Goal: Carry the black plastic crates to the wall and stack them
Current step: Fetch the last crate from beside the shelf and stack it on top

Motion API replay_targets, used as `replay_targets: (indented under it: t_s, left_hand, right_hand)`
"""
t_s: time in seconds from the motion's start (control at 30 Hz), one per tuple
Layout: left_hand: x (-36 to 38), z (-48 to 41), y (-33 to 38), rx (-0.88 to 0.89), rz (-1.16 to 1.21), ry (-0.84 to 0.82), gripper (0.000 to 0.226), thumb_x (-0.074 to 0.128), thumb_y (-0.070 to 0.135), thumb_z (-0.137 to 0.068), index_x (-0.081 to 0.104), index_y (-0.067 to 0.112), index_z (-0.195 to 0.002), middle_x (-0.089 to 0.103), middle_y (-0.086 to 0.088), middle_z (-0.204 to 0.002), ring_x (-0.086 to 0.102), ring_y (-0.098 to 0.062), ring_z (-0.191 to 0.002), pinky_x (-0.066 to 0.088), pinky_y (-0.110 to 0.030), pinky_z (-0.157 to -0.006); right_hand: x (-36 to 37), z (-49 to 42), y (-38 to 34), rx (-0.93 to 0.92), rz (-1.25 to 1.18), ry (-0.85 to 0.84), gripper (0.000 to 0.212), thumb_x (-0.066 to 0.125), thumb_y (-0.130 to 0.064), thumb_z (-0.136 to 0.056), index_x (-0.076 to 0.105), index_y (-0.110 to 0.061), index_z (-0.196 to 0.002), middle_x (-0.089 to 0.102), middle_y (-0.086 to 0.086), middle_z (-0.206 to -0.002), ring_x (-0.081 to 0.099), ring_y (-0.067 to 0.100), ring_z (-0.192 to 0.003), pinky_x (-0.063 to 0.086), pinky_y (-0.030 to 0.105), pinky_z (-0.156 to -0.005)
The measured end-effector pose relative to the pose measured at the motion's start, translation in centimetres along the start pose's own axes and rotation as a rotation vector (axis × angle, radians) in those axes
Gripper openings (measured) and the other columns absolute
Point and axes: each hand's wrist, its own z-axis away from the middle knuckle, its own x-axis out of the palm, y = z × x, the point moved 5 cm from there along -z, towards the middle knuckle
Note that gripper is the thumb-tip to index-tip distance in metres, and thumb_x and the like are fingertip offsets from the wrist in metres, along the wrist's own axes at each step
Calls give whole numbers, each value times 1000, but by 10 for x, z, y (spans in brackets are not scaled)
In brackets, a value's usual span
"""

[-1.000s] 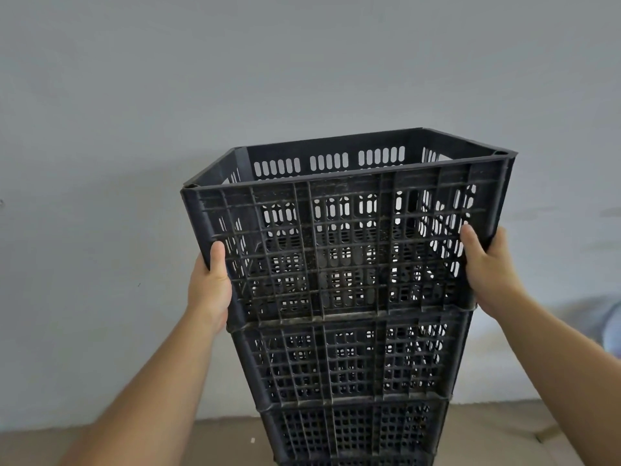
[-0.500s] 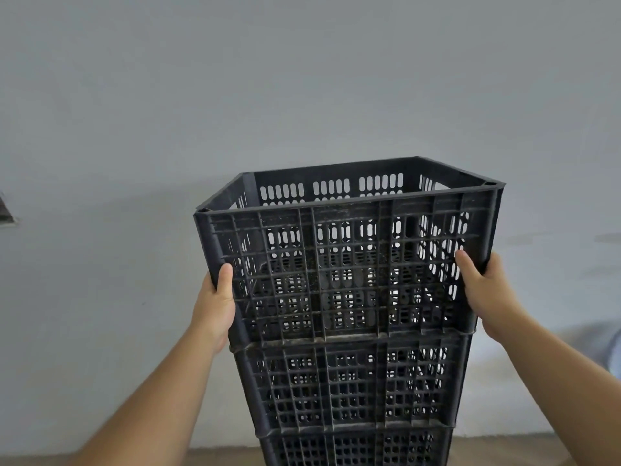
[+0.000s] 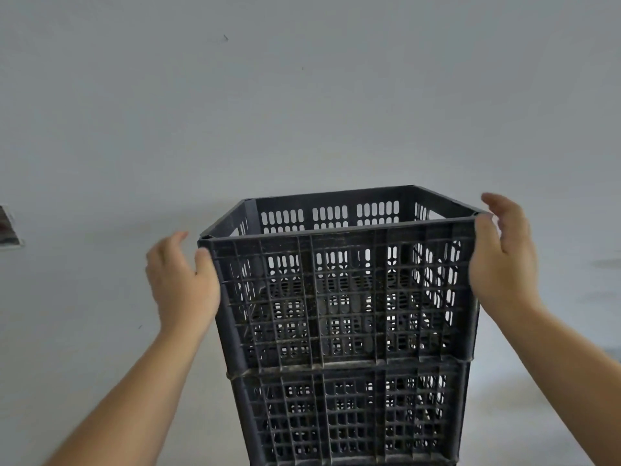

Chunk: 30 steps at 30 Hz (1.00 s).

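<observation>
Top crate [image 3: 339,297] upright, open side up

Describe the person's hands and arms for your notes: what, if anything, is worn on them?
The left hand and right hand are bare: no gloves, and no rings show on the visible fingers. The left forearm and right forearm are bare too, with no sleeves as far as the picture's edge and no watch, bracelet or markings in view.

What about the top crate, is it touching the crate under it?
Touching. The head view shows the top crate resting on the lower crate, edges meeting with no gap.
</observation>
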Motion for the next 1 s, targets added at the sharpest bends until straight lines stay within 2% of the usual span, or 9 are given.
replay_targets:
  t_s: [0.1,0.17,0.27,0.37,0.5,0.67,0.77,0.9,1.0]
  left_hand:
    - [8,-8,61,237,-109,-67,42,52,24,-99,55,10,-138,53,-11,-142,45,-29,-134,33,-45,-114]
    - [27,-7,93,360,-197,-246,46,46,33,-101,54,13,-142,52,-5,-147,43,-24,-138,32,-45,-117]
    - [63,1,116,425,-329,-550,57,30,45,-106,42,16,-153,36,-2,-161,29,-19,-150,24,-45,-122]
    - [89,-4,126,408,-423,-718,59,21,47,-107,46,15,-149,42,-3,-156,33,-21,-147,29,-44,-116]
    - [117,-18,125,289,-512,-858,68,12,53,-102,49,18,-148,44,-7,-156,36,-26,-145,32,-48,-116]
    - [126,-9,124,277,-743,-970,72,-2,45,-98,45,29,-151,47,-6,-156,49,-29,-135,35,-48,-106]
    - [125,-6,128,304,-774,-962,61,2,34,-103,32,31,-157,44,-3,-158,48,-31,-137,35,-50,-107]
    - [126,-3,133,421,-852,-875,42,14,13,-103,40,17,-135,63,-5,-128,60,-32,-112,40,-49,-88]
    - [125,-1,130,418,-845,-873,34,13,17,-104,44,16,-118,62,-6,-109,59,-31,-102,43,-50,-92]
  right_hand:
    - [31,-6,-41,-151,104,-234,44,33,-40,-102,51,-32,-140,60,-4,-121,53,12,-105,44,40,-98]
    - [58,-11,-61,-233,328,-455,46,27,-38,-108,58,-17,-135,64,2,-128,57,19,-115,43,38,-99]
    - [93,-17,-74,-282,543,-709,53,19,-39,-109,61,-7,-106,67,10,-108,61,31,-107,47,41,-90]
    - [122,-28,-66,-347,750,-866,53,12,-39,-108,56,-14,-124,62,6,-132,48,29,-134,34,47,-114]
    - [141,-39,-52,-272,867,-917,49,12,-21,-107,26,-21,-154,50,10,-150,39,37,-142,23,56,-120]
    - [148,-39,-37,-247,982,-1023,67,3,-51,-104,45,-22,-147,49,8,-151,42,30,-141,26,50,-117]
    - [154,-45,-29,-246,974,-1037,72,0,-58,-99,41,-29,-150,43,1,-157,41,27,-143,29,51,-116]
    - [157,-41,-33,-254,980,-1105,57,7,-42,-106,34,-29,-155,33,2,-163,35,31,-147,23,54,-119]
    - [155,-39,-35,-231,971,-1154,52,11,-30,-109,26,-25,-158,28,6,-165,30,33,-149,19,54,-121]
